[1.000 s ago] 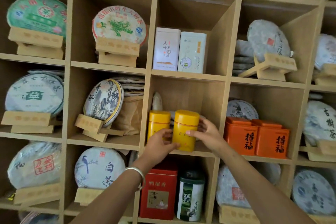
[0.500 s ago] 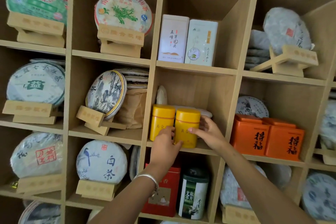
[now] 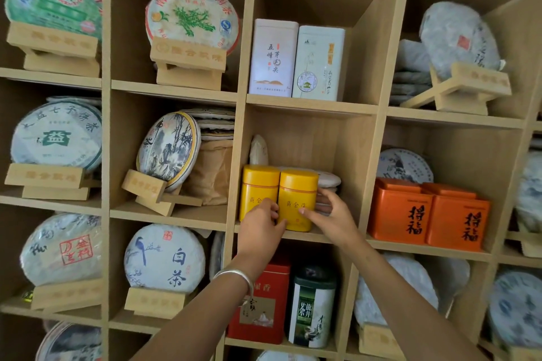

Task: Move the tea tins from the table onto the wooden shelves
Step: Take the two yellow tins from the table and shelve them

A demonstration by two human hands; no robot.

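Two yellow tea tins stand side by side in the middle cubby of the wooden shelves (image 3: 311,107). The left yellow tin (image 3: 258,187) sits against the cubby's left wall. The right yellow tin (image 3: 297,196) rests on the shelf board with both hands on it: my left hand (image 3: 261,226) touches its lower left front, and my right hand (image 3: 331,217) wraps its right side. A silver bangle circles my left wrist. Behind the tins lie pale wrapped tea cakes, partly hidden.
Two white tins (image 3: 296,63) fill the cubby above. A red tin (image 3: 261,305) and a green-white canister (image 3: 312,308) stand below. Two orange tins (image 3: 428,214) sit in the right cubby. Round tea cakes on wooden stands (image 3: 164,261) occupy the other cubbies.
The right yellow tin has gone down from mid-air onto the shelf board and slid back beside the left tin. Both hands stay on it. The view has shifted lower and closer.
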